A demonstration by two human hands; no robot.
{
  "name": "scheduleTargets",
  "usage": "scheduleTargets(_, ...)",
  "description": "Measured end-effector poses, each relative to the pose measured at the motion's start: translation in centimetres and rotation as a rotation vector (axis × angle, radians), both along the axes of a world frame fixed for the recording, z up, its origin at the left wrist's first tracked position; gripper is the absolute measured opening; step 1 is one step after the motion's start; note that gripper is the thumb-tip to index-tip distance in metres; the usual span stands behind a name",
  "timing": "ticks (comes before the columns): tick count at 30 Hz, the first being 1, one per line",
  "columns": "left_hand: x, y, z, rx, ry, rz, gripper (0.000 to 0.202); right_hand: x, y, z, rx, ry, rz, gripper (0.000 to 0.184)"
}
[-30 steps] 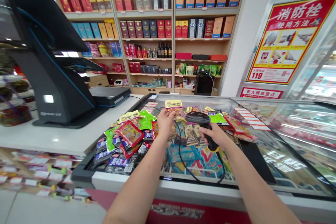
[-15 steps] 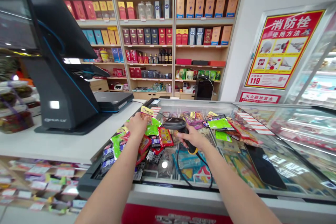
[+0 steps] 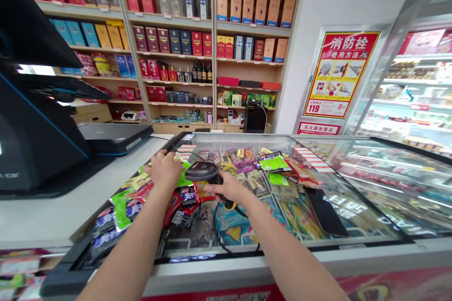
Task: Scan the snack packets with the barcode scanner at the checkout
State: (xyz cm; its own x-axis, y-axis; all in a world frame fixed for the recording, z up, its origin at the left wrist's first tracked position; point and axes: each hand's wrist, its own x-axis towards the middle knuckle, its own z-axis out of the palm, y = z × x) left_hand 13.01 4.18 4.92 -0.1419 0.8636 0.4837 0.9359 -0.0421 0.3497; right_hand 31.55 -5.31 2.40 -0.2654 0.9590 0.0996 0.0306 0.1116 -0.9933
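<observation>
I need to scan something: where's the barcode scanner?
In the head view, the corded barcode scanner sits in the right hand, over the snack packets.

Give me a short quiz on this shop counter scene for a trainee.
1. Which hand grips the black barcode scanner?
2. True or false: the red fire-hydrant poster on the wall shows the number 119.
3. What fills the wooden shelves at the back?
A. Boxed liquor
B. Shoes
C. Paint tins

Key:
1. The right hand
2. True
3. A
</observation>
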Motion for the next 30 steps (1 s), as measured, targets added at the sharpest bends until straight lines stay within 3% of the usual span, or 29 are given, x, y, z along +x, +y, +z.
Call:
scheduleTargets(4, 4.2, -1.4, 0.3, 0.032, 0.029, -0.175, 0.032, 3.7, -1.6, 0.1, 0.067, 0.040, -0.138, 0.042)
scheduleTargets(10, 15.2, -3.2, -1.2, -0.167, 0.011, -0.488, 0.029, 12.9, -5.2, -0.4, 0.100, 0.086, -0.463, 0.041)
scheduleTargets(14, 22.3, -2.7, -2.7, -0.250, -0.035, -0.692, 0.026, 18.1, -7.3, -1.5, 0.116, 0.138, -0.648, 0.045)
scheduleTargets(17, 26.2, -1.5, -3.1, -0.238, -0.018, -0.772, 0.034, 20.1, -8.2, -2.5, 0.140, 0.198, -0.738, 0.047)
scheduleTargets(21, 29.0, 0.5, -3.0, -0.341, 0.026, -0.775, 0.057, 20.7, -8.4, -3.5, 0.155, 0.263, -0.803, 0.049)
scheduleTargets(25, 29.6, 2.2, -2.7, -0.416, 0.090, -0.795, 0.050, 20.3, -8.5, -3.3, 0.187, 0.243, -0.800, 0.046)
scheduleTargets(30, 29.4, 2.4, -2.4, -0.459, 0.166, -0.797, 0.045, 19.9, -8.8, -2.6, 0.193, 0.255, -0.791, 0.045)
